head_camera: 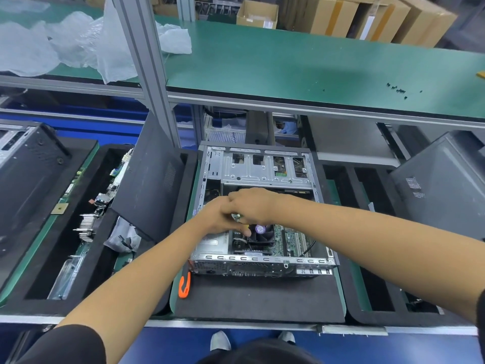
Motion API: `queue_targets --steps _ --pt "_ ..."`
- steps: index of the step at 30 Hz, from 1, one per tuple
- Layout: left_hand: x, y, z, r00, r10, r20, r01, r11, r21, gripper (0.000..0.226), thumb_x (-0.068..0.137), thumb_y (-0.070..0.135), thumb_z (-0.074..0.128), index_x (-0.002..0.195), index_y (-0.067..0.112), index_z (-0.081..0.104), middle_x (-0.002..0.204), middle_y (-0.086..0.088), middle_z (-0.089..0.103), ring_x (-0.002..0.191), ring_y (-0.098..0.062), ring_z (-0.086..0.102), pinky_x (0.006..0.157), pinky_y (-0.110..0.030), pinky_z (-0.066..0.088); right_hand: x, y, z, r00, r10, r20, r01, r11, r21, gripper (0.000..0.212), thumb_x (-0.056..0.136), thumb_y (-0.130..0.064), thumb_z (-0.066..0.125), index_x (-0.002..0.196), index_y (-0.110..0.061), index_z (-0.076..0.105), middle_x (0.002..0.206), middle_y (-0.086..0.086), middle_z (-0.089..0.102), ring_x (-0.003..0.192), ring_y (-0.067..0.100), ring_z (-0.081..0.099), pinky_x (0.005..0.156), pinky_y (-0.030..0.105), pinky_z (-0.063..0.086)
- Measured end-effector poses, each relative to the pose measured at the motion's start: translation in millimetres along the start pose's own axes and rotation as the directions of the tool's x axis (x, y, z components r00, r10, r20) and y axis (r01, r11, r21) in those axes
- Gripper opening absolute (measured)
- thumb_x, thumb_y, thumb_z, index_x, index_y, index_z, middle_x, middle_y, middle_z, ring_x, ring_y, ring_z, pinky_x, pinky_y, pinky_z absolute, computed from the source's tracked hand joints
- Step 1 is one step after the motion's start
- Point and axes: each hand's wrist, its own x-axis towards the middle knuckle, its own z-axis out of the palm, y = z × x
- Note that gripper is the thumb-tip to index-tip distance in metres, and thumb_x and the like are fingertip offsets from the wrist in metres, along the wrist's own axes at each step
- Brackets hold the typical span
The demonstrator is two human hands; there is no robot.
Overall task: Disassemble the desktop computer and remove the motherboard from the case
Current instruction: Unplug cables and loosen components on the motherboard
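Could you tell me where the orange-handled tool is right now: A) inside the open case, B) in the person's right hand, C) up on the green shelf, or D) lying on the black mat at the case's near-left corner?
D: the orange-handled tool lies untouched on the black mat beside the near-left corner of the open case, while both hands work inside the case.

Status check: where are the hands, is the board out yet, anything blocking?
Both hands, left and right, inside the open case, grip unclear. Motherboard still in. Fan still mounted on it.
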Motion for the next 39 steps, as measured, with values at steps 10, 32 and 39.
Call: queue_targets --steps 10,32,39 --pt "2.2 -4.2 -9.8 0.989 -0.014 0.145 0.005 0.998 0.066 0.031 0.07 0.036 0.091 0.095 0.025 0.074 0.096 0.008 0.069 0.09 -0.011 0.064 0.076 -0.023 0.054 5.1 7.0 5.4 0.967 -0.245 -0.07 0.229 0.955 -0.187 0.031 0.08 0.002 0.066 0.097 -0.023 0.06 0.106 -0.001 0.054 0.085 0.016 0.032 0.06 0.034 0.033" --pt "7.1 -10.4 -5.9 0.992 0.03 0.12 -0.024 0.998 -0.056 0.049 0.061 0.039 0.096 0.102 0.034 0.069 0.097 0.013 0.071 0.095 -0.004 0.067 0.087 -0.032 0.056 -3.3 5.1 -7.3 0.993 -0.115 0.007 0.114 0.992 0.062 0.026 0.085 0.0 0.06 0.107 -0.013 0.06 0.106 0.004 0.049 0.098 0.023 0.045 0.074 0.035 0.037" --pt "7.2 -7.2 -0.1 0.998 -0.06 0.015 0.059 0.998 0.027 0.055 0.059 0.04 0.096 0.104 0.023 0.071 0.1 0.008 0.069 0.098 -0.016 0.065 0.09 -0.043 0.055 0.1 10.6 2.9 0.989 -0.127 -0.073 0.124 0.992 -0.039 0.033 0.081 -0.013 0.07 0.105 -0.024 0.05 0.095 -0.009 0.038 0.09 0.015 0.034 0.056 0.027 0.028"
